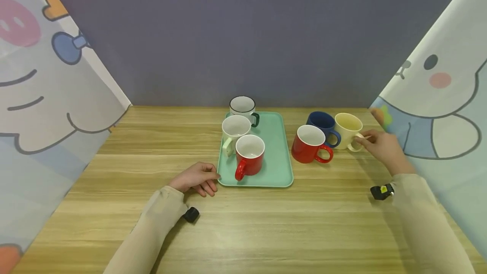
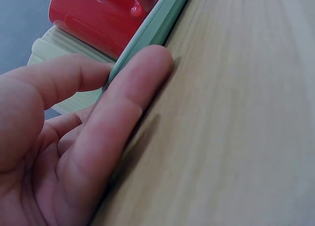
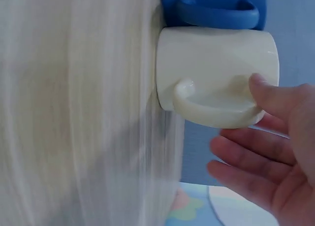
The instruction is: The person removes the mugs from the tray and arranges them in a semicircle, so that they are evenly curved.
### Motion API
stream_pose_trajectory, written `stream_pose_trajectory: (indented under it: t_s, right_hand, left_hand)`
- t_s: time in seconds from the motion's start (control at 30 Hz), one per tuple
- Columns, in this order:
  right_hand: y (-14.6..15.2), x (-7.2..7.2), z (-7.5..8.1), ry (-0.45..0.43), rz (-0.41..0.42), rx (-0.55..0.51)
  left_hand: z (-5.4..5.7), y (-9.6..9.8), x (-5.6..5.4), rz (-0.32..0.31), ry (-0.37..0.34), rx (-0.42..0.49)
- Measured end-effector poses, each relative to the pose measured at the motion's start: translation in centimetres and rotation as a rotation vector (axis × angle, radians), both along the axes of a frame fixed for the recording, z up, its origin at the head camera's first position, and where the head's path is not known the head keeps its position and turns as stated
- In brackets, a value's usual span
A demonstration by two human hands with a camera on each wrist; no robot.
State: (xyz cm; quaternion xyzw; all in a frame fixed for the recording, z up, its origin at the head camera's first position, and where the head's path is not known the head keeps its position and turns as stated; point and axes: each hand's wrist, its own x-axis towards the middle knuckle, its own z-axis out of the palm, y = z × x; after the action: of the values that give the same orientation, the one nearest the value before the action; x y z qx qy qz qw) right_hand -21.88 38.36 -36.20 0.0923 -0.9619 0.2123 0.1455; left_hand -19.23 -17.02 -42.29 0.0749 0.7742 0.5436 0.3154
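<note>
My left hand (image 1: pixel 198 179) is at the near left corner of the green tray (image 1: pixel 277 176), its thumb and a finger pinching the rim. On that tray stand a red mug (image 1: pixel 255 166), a white mug with a pale green handle (image 1: pixel 236 128) and, behind them, a white mug with a dark rim (image 1: pixel 242 105). Far to the right, my right hand (image 1: pixel 382 147) pinches the handle of a pale yellow mug (image 1: pixel 347 130) between thumb and index finger; its other fingers hang loose. This mug stands upright on the table, close against a blue mug (image 3: pixel 216 9).
A second red mug (image 1: pixel 306 149) stands in front of the blue mug, between the tray and the yellow mug. A grey wall (image 1: pixel 243 37) closes off the back of the wooden table (image 1: pixel 258 231). Cartoon-printed sheets (image 1: pixel 441 96) flank both sides.
</note>
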Motion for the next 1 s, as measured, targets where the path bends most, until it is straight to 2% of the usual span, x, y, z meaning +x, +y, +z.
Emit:
stream_pose_trajectory:
  t_s: [0.23,0.37,0.5,0.6,0.77,1.0]
  right_hand:
    - [-0.7,0.6,0.2,0.161,-0.089,-0.019]
    - [-1.5,0.9,0.6,0.288,-0.106,-0.037]
    - [-3.0,1.4,1.1,0.353,-0.098,-0.106]
    - [-4.5,1.8,1.4,0.393,-0.066,-0.142]
    - [-7.2,2.4,1.9,0.457,-0.005,-0.096]
    - [-10.8,3.1,2.0,0.475,0.119,-0.053]
  left_hand:
    - [0.0,0.0,-0.1,0.0,-0.005,0.003]
    - [0.1,0.0,-0.1,-0.004,-0.007,0.017]
    - [0.2,0.0,0.0,-0.011,-0.002,0.027]
    - [0.2,0.0,0.0,-0.014,-0.002,0.024]
    - [0.2,0.0,0.0,-0.01,-0.007,0.022]
    - [0.2,0.0,-0.1,-0.011,-0.009,0.026]
